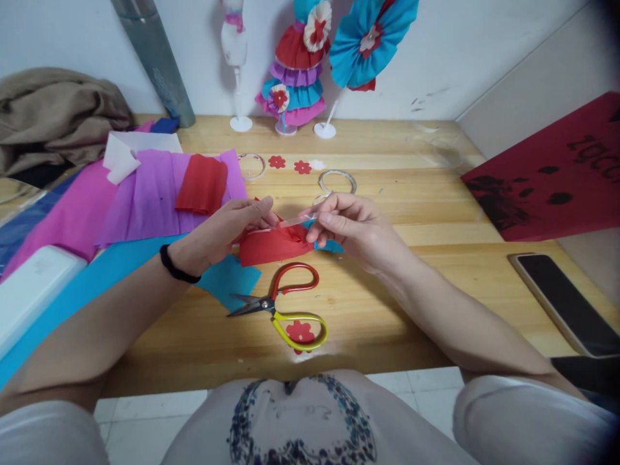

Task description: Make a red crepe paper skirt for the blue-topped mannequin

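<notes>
A strip of red crepe paper [274, 247] lies gathered between my hands. My left hand [242, 223] has its fingers pressed together on the paper's upper left edge. A thin, pale translucent strip [296, 220] stretches from there to my right hand [341, 223], whose thumb and fingertips pinch its other end. Blue paper [332, 244] shows just under my right hand. Nearer my body are scissors [266, 303] with one red and one yellow handle, blades partly apart. A blue piece [231, 281] lies under the blades, and a red paper flower [300, 332] sits under the yellow handle.
Purple paper [140, 200] with a folded red piece [202, 184] lies left, beside a white box [36, 294]. Behind are tape rings [338, 173], paper flowers [277, 162], a bottle [157, 61] and a layered paper dress figure [295, 74]. A phone [564, 300] rests at right.
</notes>
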The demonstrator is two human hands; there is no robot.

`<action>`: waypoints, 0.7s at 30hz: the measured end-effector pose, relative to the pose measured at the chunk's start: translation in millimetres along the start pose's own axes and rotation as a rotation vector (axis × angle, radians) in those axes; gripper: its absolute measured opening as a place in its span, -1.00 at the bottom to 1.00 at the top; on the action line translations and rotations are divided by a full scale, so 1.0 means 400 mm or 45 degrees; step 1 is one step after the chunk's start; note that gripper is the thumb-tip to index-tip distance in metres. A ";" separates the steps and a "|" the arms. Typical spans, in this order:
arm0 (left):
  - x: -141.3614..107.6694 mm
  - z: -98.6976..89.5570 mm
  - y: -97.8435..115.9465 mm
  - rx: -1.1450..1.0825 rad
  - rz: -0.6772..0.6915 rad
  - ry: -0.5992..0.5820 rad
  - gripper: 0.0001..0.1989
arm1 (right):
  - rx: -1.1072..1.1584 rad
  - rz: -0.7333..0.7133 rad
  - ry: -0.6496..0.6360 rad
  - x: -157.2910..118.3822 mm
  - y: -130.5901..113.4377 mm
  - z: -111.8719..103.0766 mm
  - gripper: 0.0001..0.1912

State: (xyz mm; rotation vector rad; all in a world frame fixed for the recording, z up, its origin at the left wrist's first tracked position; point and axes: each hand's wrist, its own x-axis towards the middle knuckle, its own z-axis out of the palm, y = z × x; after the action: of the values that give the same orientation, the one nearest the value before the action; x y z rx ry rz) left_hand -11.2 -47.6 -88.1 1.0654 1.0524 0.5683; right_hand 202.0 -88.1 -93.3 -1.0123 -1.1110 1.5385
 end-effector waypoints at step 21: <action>0.001 0.001 -0.003 -0.022 0.003 -0.015 -0.60 | -0.030 -0.042 0.041 -0.004 0.016 0.014 -0.61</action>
State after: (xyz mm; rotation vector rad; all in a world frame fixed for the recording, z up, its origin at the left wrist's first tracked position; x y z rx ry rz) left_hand -10.7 -47.9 -89.3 1.0538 1.0344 0.5713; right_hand 195.5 -91.6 -97.7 -1.0265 -1.1202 1.4811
